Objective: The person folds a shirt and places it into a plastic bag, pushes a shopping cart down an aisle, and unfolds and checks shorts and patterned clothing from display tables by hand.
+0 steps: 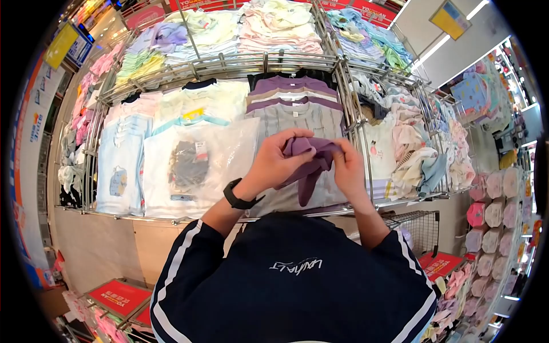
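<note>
A crumpled purple garment [306, 163] hangs between my two hands above the display rack; its exact kind does not show. My left hand [276, 164], with a black band on the wrist, is closed on its left side, thumb on top. At the upper right of the cloth, my right hand [348, 167] pinches it. One end dangles below. Underneath lies a grey striped shirt [297, 121], partly hidden by the hands. To the left is a clear plastic bag [231, 150], next to a white top with a dark printed patch [190, 166].
Overlapping purple shirts [274, 86] lie behind the grey one. Light blue tops [120, 166] sit at the rack's left. A metal rail [357, 143] divides off a heap of loose clothes [412, 134]. Folded stacks [280, 28] fill the upper shelf. Red signs [120, 293] stand behind me.
</note>
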A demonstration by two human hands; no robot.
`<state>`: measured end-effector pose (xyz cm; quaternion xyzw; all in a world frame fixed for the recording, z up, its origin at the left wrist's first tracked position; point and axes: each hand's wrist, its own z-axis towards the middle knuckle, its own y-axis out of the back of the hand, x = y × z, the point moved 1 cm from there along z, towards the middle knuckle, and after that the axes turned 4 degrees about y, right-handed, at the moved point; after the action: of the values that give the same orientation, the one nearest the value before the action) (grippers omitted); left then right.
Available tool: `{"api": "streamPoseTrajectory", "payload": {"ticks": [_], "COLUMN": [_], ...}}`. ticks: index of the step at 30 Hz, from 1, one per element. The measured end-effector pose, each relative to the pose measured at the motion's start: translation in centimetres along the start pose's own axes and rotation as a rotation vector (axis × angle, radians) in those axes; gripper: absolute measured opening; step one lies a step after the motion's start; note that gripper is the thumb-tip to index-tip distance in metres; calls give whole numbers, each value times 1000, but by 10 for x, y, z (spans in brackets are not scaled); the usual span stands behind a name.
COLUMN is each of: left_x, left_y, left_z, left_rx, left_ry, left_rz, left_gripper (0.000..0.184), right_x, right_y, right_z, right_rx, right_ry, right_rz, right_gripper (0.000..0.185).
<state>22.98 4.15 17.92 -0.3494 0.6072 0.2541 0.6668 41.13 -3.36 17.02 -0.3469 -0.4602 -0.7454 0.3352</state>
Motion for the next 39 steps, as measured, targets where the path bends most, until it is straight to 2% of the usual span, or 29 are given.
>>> {"api": "streamPoseTrajectory", "payload": {"ticks": [1,2,5,6,9,10,12,14,16,19,20,23,24,25,26,27,28,30,31,32,33,34,35,37,39], "left_x": [-6,-11,-16,-12,-14,-16,-18,-16,-12,-15,-2,15,13,14,16,17,23,65,75,85,85,81,78,74,84], "left_y": [1,0,14,15,16,14,14,17,26,29,32,47,46,57,45,23,5,-25,-38,-52,-43,-37,-31,-10,15], "left_z": [1,3,17,23,31,34,39,41,40,38,43,34,26,26,27,27,28,33,31,29,47,48,41,19,4], "left_rx": [40,31,9,-37,-120,-187,-189,-139,-37,-234,-257,-70,-47,169,129,87,97,-137,-240,-334,-138,-52,7,31,-37], "left_ry": [-52,-92,-9,-22,-189,-412,-575,-572,-406,-272,-324,-160,-12,122,0,-122,-143,-445,-293,-137,-279,-277,-219,42,178], "left_rz": [163,171,414,355,430,571,602,587,528,378,157,-225,-181,23,104,183,272,659,680,693,577,458,322,-62,-303], "left_gripper": [42,39,30,23,22,21,19,16,13,12,13,16,20,28,35,45,52,60,58,57,55,53,51,48,44], "right_x": [1,2,11,24,37,43,44,40,45,45,48,54,57,58,56,56,61,74,80,105,93,86,81,61,20], "right_y": [6,11,26,31,39,42,41,43,46,54,57,61,61,61,59,50,36,-13,-38,-52,-78,-89,-80,-42,-10], "right_z": [7,13,30,35,42,46,54,66,72,79,81,83,85,86,88,87,84,64,54,40,23,6,6,-1,-6], "right_rx": [-10,-19,-34,-45,7,-7,-103,-176,-273,-343,-347,-343,-343,-345,-330,-268,-203,101,219,709,790,575,476,293,65], "right_ry": [30,63,122,180,163,189,223,266,260,200,163,99,88,78,71,56,40,220,347,-30,200,555,605,688,405], "right_rz": [4,7,73,52,93,49,39,17,-7,80,137,282,325,367,400,514,629,200,11,340,356,457,402,289,207], "right_gripper": [11,10,11,11,15,15,13,14,15,19,19,21,21,22,22,21,21,17,17,25,23,17,24,38,49]}}
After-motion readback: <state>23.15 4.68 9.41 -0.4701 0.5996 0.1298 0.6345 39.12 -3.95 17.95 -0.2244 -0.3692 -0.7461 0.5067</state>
